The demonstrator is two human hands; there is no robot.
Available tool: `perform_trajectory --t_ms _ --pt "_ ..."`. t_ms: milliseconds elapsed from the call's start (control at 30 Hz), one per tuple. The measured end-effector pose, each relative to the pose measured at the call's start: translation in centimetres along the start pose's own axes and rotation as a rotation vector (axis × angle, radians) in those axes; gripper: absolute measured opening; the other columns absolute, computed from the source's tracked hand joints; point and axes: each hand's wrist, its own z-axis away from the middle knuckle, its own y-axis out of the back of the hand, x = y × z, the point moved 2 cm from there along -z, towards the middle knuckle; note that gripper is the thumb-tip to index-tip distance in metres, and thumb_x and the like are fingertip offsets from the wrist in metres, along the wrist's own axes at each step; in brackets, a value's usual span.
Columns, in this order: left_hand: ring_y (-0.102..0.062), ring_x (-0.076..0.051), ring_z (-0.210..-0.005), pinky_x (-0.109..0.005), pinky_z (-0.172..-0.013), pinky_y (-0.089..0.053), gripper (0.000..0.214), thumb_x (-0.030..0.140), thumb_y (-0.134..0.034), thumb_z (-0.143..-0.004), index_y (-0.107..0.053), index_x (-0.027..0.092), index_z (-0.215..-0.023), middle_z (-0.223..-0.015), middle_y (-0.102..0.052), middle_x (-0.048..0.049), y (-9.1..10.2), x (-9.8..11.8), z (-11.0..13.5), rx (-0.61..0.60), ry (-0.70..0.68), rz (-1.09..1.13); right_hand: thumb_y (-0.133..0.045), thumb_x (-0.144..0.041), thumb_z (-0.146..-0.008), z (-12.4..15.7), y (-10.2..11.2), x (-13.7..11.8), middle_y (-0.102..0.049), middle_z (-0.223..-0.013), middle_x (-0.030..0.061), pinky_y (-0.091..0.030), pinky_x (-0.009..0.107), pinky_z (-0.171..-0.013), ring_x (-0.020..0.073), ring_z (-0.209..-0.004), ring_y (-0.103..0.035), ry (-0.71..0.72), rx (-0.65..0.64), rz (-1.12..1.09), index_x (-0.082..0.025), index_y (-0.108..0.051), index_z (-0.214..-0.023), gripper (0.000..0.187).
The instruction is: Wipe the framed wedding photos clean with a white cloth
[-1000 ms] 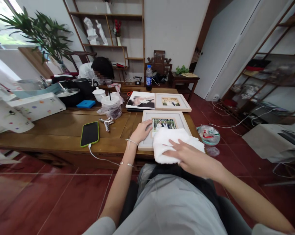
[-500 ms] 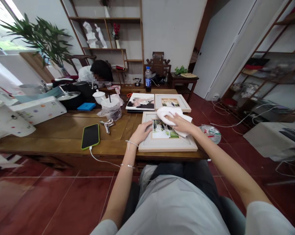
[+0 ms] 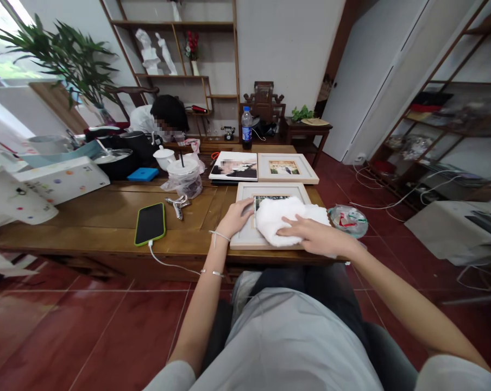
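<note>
The right hand grips a bunched white cloth, pressing it onto the framed photo. Taking that frame as the clock, twelve away from the person, the cloth covers its centre toward four. Half a second ago it lay toward one o'clock with the photo's near half bare; now it has come nearer and hides most of the photo, so the wiping looks mid-stroke. The left hand, fingers extended rather than clasped, rests at the nine o'clock edge, probably steadying. The frame lies flat on the worktop. Beyond it, a second frame lies near twelve, a photo panel near eleven; a phone lies well out at nine.
</note>
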Motion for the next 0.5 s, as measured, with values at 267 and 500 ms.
perform_trajectory --t_ms 267,500 --pt "-0.057 -0.023 -0.117 -0.037 -0.104 -0.041 0.037 0.018 -0.058 -0.084 -0.059 0.013 -0.12 -0.125 -0.061 -0.0118 0.1 0.0 0.1 -0.002 -0.006 -0.008 -0.039 0.004 -0.063 0.7 -0.4 -0.3 -0.042 -0.144 0.0039 -0.025 0.044 -0.112 0.0224 -0.137 -0.028 -0.051 0.028 0.089 -0.024 -0.045 -0.137 0.079" --pt "-0.056 -0.023 -0.117 -0.039 -0.105 -0.041 0.036 0.021 -0.058 -0.084 -0.059 0.016 -0.12 -0.125 -0.061 -0.0106 0.0 -0.1 0.0 -0.016 -0.004 -0.013 -0.036 0.01 -0.063 -4.7 0.2 6.1 -0.042 -0.144 0.0094 -0.019 0.05 -0.111 0.0248 -0.14 -0.022 -0.229 0.229 0.313 -0.021 -0.046 -0.135 0.079"
